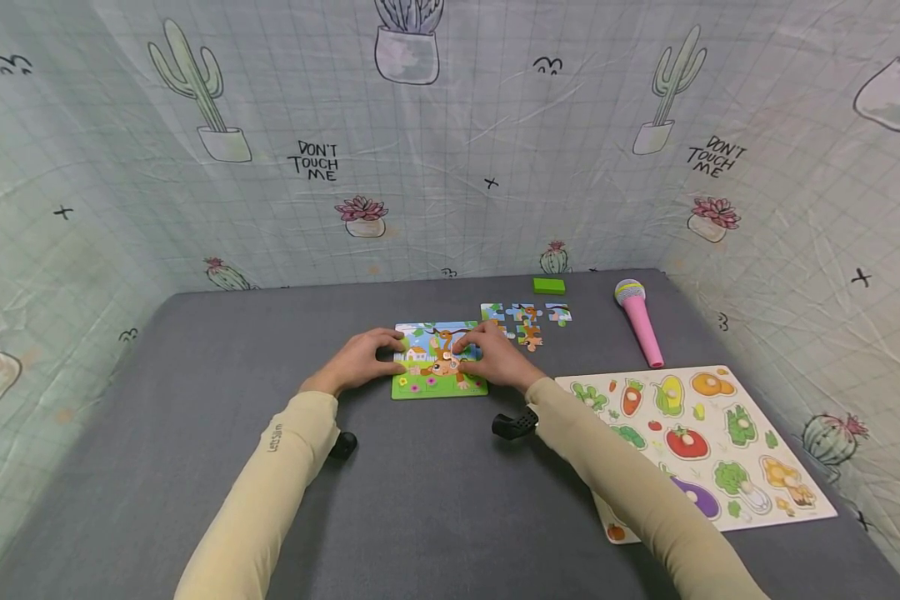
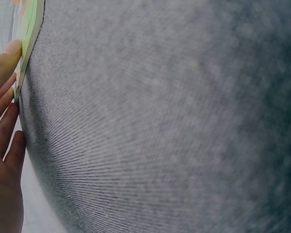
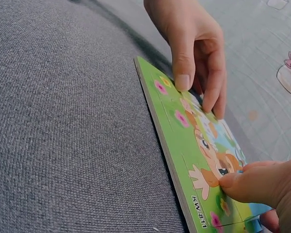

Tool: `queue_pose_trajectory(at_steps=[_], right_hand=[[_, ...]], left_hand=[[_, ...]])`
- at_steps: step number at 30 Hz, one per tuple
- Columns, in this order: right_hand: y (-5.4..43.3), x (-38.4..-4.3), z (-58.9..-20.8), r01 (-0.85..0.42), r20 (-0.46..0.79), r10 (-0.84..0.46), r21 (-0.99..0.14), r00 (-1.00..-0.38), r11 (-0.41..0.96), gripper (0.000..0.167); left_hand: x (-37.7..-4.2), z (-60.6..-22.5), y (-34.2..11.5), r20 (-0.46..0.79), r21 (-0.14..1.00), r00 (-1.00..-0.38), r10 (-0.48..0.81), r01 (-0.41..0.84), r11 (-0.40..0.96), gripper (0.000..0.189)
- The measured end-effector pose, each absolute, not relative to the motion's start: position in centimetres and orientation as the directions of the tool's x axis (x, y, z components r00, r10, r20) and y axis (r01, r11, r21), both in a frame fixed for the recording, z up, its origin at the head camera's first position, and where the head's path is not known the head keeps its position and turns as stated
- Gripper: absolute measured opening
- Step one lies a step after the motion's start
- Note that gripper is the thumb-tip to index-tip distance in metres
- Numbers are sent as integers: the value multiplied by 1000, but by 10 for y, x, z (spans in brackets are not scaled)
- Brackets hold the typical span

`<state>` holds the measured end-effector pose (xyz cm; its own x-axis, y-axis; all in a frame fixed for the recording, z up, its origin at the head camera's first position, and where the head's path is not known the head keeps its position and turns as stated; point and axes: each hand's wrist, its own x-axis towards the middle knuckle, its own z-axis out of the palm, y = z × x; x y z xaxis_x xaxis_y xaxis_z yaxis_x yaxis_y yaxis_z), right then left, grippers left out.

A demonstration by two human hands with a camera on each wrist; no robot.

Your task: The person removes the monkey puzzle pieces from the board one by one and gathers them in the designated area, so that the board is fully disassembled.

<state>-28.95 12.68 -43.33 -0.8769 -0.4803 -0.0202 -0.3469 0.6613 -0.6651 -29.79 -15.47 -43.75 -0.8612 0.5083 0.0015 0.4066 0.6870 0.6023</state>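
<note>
A jigsaw puzzle board (image 1: 429, 389) with a cartoon monkey, flowers and a small house lies flat on the dark table. My left hand (image 1: 356, 360) rests at its left edge, thumb on the green part and fingers fairly straight along the side. From the right, my right hand (image 1: 498, 358) reaches over the board, thumb and index finger pinching at a puzzle piece (image 3: 223, 171) by the monkey's face. The piece is largely hidden under those fingers. Several loose puzzle pieces (image 1: 527, 313) lie behind the right hand, which partly covers them.
A green block (image 1: 549, 286) sits near the back edge of the table. To the right lies a pink toy microphone (image 1: 642, 329). A white vegetable puzzle board (image 1: 720, 400) fills the right side, partly under the right sleeve. Printed fabric walls (image 1: 450, 200) surround the table.
</note>
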Motion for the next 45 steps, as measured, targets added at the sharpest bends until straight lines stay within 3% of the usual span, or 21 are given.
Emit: queue_pose_trajectory(at_steps=[11,20,29,45], right_hand=[[128,-288,-435,-361,11,-468,-653,-884,666,26],[132,-289,-436,-358,37,-480,-717,-877,598,25],[132,-293,-437,-400,68,-494,-686,-867,607,27],[154,-285,-435,-201,-21,-359,-796,-933,571,28]], left_hand=[[-297,-440,-152,-12,596,-864,503,398,698,41],[-295,-440,-151,4,602,-863,505,405,688,40],[-294,-445,-152,50,617,-870,491,413,669,39],[-292,-446,-151,57,614,-870,489,417,670,37]])
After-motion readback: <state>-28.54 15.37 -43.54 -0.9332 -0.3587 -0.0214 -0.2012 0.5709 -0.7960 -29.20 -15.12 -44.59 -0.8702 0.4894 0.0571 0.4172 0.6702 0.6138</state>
